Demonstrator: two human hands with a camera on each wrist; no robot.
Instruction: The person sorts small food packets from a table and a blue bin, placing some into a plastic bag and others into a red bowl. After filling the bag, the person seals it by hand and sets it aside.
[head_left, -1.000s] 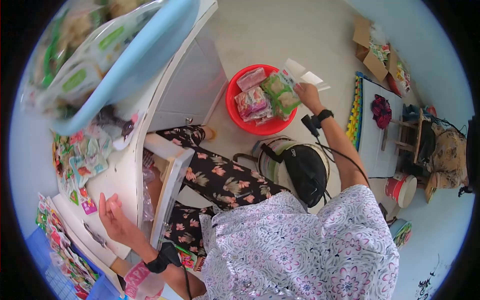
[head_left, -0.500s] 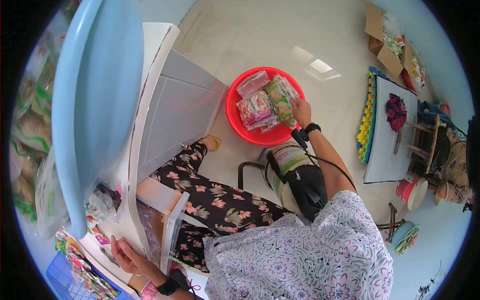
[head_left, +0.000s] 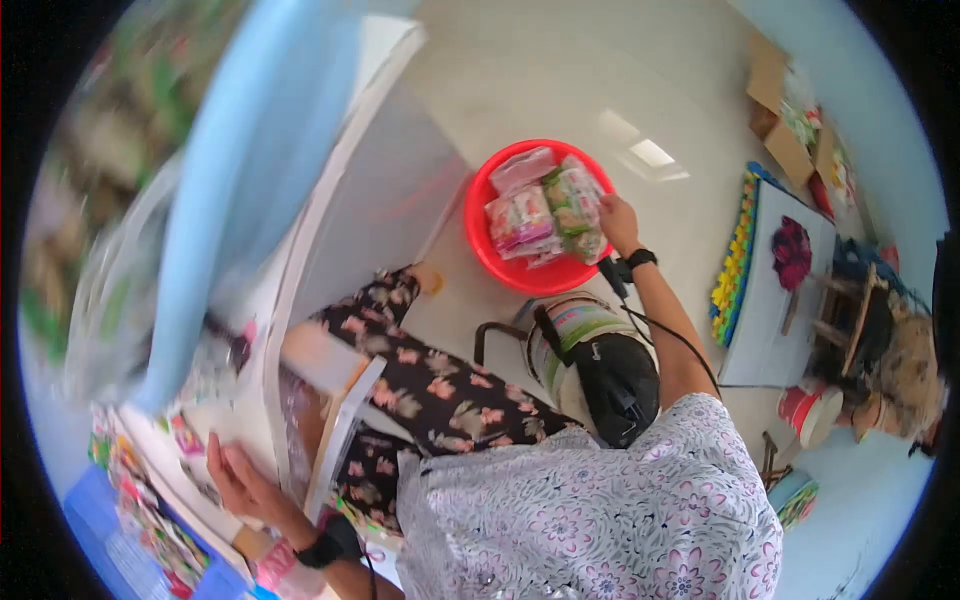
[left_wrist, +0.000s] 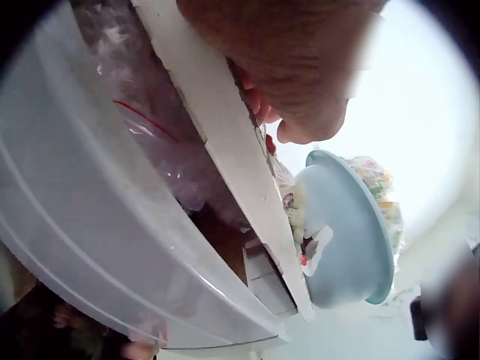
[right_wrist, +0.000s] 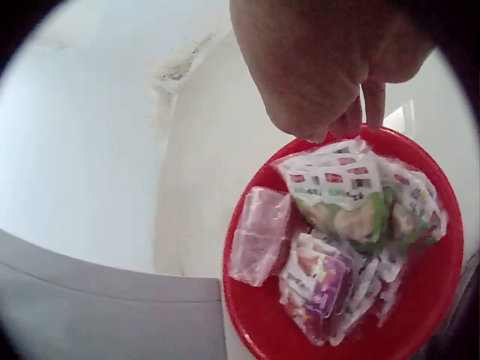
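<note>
My right hand (head_left: 620, 226) is at the right rim of a red basin (head_left: 483, 235), its fingers pinching the edge of a clear and green packet (head_left: 575, 205) with pale contents. That packet lies on others inside the basin. Beside it are a pink-and-white packet (right_wrist: 319, 281) and a pale pink clear-wrapped block (right_wrist: 259, 236). My left hand (head_left: 250, 488) hovers around the edge of the white counter, fingers fairly straight and holding nothing. Below it, in the left wrist view, an open drawer (left_wrist: 142, 217) contains clear plastic bags (left_wrist: 184, 161).
A light blue basin (head_left: 235, 180) with bagged goods stands on the counter (head_left: 350, 110) at left. A bucket (head_left: 560, 340) bearing a black bag (head_left: 615, 385) stands beside my legs. Farther right are a cardboard box (head_left: 790, 150), a folded board (head_left: 775, 330) and a wooden stool (head_left: 845, 320).
The green packet has gone from over the basin's right edge down onto the other packets, with the right hand following it. My left hand stays near the counter edge while the head view shifts.
</note>
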